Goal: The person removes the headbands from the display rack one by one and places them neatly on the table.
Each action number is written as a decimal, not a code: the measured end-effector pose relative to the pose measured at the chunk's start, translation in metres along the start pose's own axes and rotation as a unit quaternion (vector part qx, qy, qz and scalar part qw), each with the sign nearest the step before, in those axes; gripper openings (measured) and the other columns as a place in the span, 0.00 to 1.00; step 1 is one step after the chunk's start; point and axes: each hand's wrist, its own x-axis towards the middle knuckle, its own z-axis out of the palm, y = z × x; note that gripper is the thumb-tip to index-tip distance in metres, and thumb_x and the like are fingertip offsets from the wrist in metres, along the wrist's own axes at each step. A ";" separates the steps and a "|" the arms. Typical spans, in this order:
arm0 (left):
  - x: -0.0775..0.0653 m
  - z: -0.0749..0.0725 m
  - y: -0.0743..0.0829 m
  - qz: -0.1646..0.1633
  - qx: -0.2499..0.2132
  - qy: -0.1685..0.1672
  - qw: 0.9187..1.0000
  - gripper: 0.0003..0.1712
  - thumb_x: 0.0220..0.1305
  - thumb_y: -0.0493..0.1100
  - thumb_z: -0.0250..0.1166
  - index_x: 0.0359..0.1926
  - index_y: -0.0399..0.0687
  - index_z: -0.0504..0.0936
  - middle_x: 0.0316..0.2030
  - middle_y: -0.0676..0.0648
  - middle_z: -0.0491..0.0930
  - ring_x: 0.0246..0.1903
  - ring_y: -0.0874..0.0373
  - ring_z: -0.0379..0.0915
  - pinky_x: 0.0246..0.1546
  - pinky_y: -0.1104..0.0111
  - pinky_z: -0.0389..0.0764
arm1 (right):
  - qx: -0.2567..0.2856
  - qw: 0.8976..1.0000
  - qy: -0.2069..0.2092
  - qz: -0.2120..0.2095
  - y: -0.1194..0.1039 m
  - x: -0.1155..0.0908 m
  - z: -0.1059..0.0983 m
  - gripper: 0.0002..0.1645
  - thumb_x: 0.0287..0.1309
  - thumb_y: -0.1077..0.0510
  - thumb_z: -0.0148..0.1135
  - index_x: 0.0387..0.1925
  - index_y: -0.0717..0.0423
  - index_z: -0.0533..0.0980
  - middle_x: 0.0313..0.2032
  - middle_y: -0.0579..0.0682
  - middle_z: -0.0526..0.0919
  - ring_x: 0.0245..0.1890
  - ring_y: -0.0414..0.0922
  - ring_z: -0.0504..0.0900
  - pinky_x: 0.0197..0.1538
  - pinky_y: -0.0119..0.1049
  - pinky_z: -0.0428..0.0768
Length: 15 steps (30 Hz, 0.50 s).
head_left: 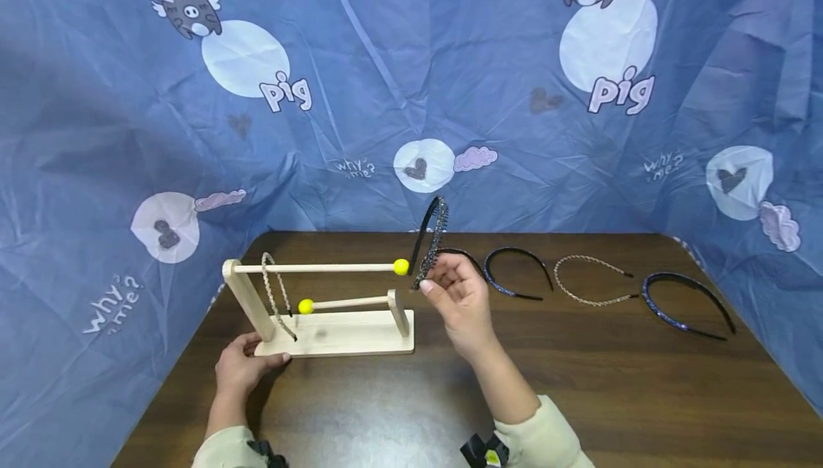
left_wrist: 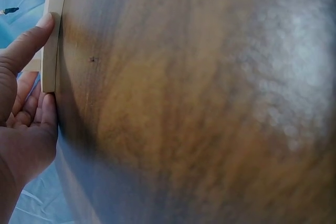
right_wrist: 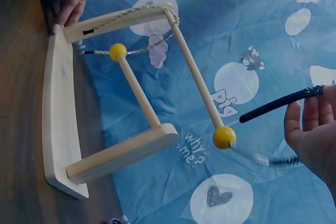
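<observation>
A pale wooden stand [head_left: 334, 343] has two horizontal rods tipped with yellow balls. My left hand [head_left: 241, 368] grips the left end of its base, thumb along the front edge; the left wrist view shows that thumb and fingers around the base end [left_wrist: 50, 56]. A beige braided headband [head_left: 275, 296] hangs from the upper rod near the left post. In my right hand [head_left: 464, 304] is a black headband with dark spiky beads [head_left: 439, 232], held upright just right of the upper rod's yellow ball [head_left: 401, 267]. One black tip [right_wrist: 252, 115] points toward that ball in the right wrist view.
Several headbands lie on the brown table [head_left: 579, 389] to the right: a blue-black one [head_left: 508, 289], a beige braided one [head_left: 591, 302], another blue one [head_left: 669, 319], and a dark one partly behind my right hand. A blue printed cloth [head_left: 360, 82] hangs around the table.
</observation>
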 end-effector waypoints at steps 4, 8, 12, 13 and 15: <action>0.000 0.000 0.000 -0.003 -0.001 0.009 1.000 0.42 0.36 0.42 0.79 0.52 0.28 0.71 0.43 0.29 0.76 0.43 0.40 0.72 0.41 0.54 0.72 | 0.005 1.000 -0.006 0.007 -0.003 -0.006 -0.006 0.15 0.50 0.79 0.52 0.41 0.77 0.64 0.34 0.48 0.76 0.34 0.40 0.75 0.39 0.28 0.76; 0.000 -0.001 0.001 -0.006 -0.002 0.002 1.000 0.43 0.36 0.44 0.79 0.53 0.27 0.70 0.44 0.28 0.75 0.43 0.39 0.72 0.42 0.54 0.72 | -0.010 0.999 -0.011 0.036 0.000 -0.015 -0.014 0.17 0.49 0.79 0.51 0.43 0.81 0.61 0.34 0.49 0.75 0.34 0.40 0.75 0.38 0.28 0.77; 0.000 -0.001 0.001 -0.004 0.001 -0.007 1.000 0.43 0.38 0.44 0.78 0.54 0.27 0.69 0.46 0.27 0.74 0.45 0.37 0.70 0.44 0.52 0.70 | -0.021 0.997 -0.010 0.080 0.006 -0.024 -0.025 0.17 0.50 0.79 0.51 0.43 0.81 0.62 0.34 0.50 0.75 0.34 0.40 0.75 0.35 0.28 0.77; 0.000 -0.001 0.002 -0.003 0.003 -0.008 1.000 0.43 0.38 0.43 0.78 0.54 0.27 0.69 0.46 0.27 0.74 0.45 0.37 0.70 0.44 0.52 0.69 | -0.021 0.996 -0.011 0.090 0.008 -0.026 -0.028 0.17 0.50 0.78 0.51 0.43 0.81 0.62 0.34 0.50 0.76 0.34 0.40 0.76 0.35 0.28 0.78; 0.000 0.000 0.002 0.000 0.004 -0.007 1.000 0.42 0.39 0.43 0.78 0.54 0.26 0.69 0.46 0.27 0.74 0.45 0.37 0.71 0.44 0.51 0.69 | -0.016 0.993 -0.012 0.113 0.011 -0.030 -0.035 0.15 0.52 0.78 0.51 0.43 0.79 0.63 0.34 0.50 0.77 0.34 0.41 0.77 0.36 0.29 0.78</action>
